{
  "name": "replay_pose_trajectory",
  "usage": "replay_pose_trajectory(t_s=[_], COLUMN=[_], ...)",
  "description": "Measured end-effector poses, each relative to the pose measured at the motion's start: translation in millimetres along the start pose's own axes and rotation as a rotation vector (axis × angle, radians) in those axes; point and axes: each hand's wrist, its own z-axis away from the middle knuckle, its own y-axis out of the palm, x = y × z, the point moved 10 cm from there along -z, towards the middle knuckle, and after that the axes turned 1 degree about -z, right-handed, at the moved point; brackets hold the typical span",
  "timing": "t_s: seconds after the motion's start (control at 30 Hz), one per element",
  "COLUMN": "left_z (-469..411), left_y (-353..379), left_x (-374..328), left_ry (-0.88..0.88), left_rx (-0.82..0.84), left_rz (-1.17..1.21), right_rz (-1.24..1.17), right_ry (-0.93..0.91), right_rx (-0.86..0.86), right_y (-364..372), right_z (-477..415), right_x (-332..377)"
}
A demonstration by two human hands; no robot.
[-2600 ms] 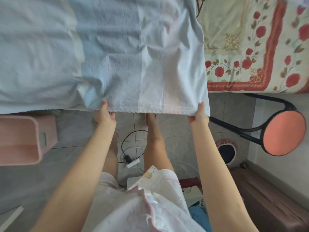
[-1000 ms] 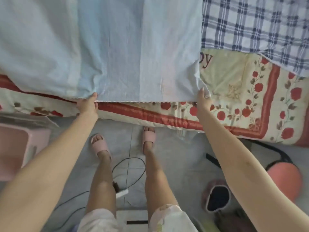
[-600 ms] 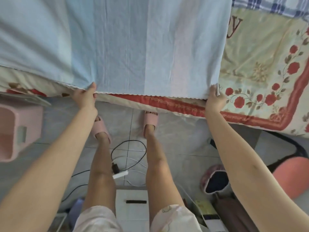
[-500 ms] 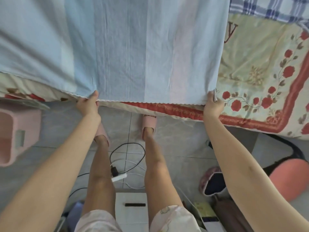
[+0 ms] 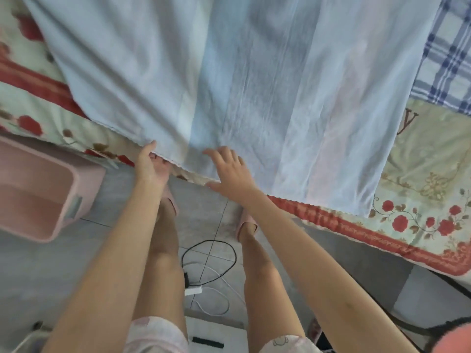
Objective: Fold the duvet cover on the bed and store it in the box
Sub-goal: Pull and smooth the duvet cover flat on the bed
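Half a second ago my right hand [image 5: 230, 171] was pinching the near right corner [image 5: 363, 208] of the duvet cover [image 5: 280, 93]. Now it has let go and come across to the left. Its fingers are straight and spread wide, it holds nothing, and it lies over the cloth just inside the near hem. I cannot tell whether it presses down or only skims the fabric. My left hand [image 5: 153, 168] still pinches the hem close beside it, thumb on top and fingers tucked under.

The cover lies spread across the bed [image 5: 423, 179], its near hem along the bed's near edge. The released corner rests loose on the rose-patterned bedding at the right.

I judge that the pulling-straight step is over and the right hand is either smoothing the cloth or seeking a new hold near the left one. No fold of the near hem is made yet. The pink box [image 5: 38, 189] sits on the floor at the near left, so storing is still well ahead.
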Motion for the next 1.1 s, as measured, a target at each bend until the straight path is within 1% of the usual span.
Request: replay_pose_trajectory(t_s=[0.03,0.1,0.17,0.23,0.33,0.4,0.47,0.5,0.53,0.63,0.67,0.77,0.9,0.93,0.97,1.0,1.03,1.07,1.1], left_z=[-6.8,-24.7,-43.3,-45.3,-33.0,-29.3,-28.3,-25.5,-24.4,-27.8,-32.6,-39.0,-50.1,-53.5,-57.1,-62.5,-65.8,-66.2,-58.1], left_y=[-1.3,-4.9,-6.3,3.6,16.5,25.6,31.6,34.6,34.9,39.2,43.7,64.3,63.4,61.8,58.5,56.5,54.1,48.6,46.1], left_x=[-15.7,-52.9,-84.8,-91.3,-97.7,-109.5,-133.3,-141.7,-144.8,-144.6,-144.7,-152.0,-162.4,-169.7,-179.8,-192.6,-208.9,-226.6,-254.9], left_ry=[-0.017,-0.037,-0.076,-0.198,-0.37,-0.359,-0.285,-0.274,-0.305,-0.432,-0.462,-0.535,-0.512,-0.488,-0.427,-0.326,-0.189,-0.009,0.231], left_rx=[0.021,0.054,0.121,0.218,0.378,0.373,0.398,0.423,0.435,0.401,0.397,0.422,0.254,0.228,0.209,0.193,0.168,0.122,0.034], left_rz=[0.062,0.131,0.092,0.01,-0.037,-0.014,0.028,0.087,0.189,0.53,0.597,0.731,0.798,0.794,0.759,0.691,0.553,0.371,0.135], right_rz=[0.077,0.174,0.25,0.312,0.228,0.151,0.144,0.136,0.101,-0.042,-0.068,-0.096,-0.031,-0.024,-0.025,-0.035,-0.052,-0.056,-0.056], right_ry=[-0.043,-0.029,0.035,0.088,0.102,0.092,0.051,0.039,0.045,0.1,0.108,0.082,0.044,0.016,-0.012,-0.02,-0.026,-0.03,-0.03], right_rx=[0.019,0.042,0.064,0.049,-0.066,-0.112,-0.167,-0.19,-0.2,-0.248,-0.27,-0.343,-0.428,-0.429,-0.427,-0.422,-0.414,-0.405,-0.384], right_y=[7.3,19.4,26.3,21.6,0.6,-16.5,-34.0,-43.5,-51.4,-76.1,-84.8,-101.6,-103.9,-103.5,-101.8,-99.8,-97.1,-90.8,-85.5], right_z=[-16.4,-49.4,-78.7,-100.2,-135.4,-147.7,-155.9,-157.0,-156.3,-151.8,-151.4,-143.5,-120.3,-117.0,-113.9,-112.0,-110.9,-108.6,-110.8], right_x=[21.6,50.4,70.7,84.2,121.9,136.2,153.8,161.5,165.4,159.6,157.2,149.3,144.0,145.5,145.9,143.8,143.5,145.4,148.1])
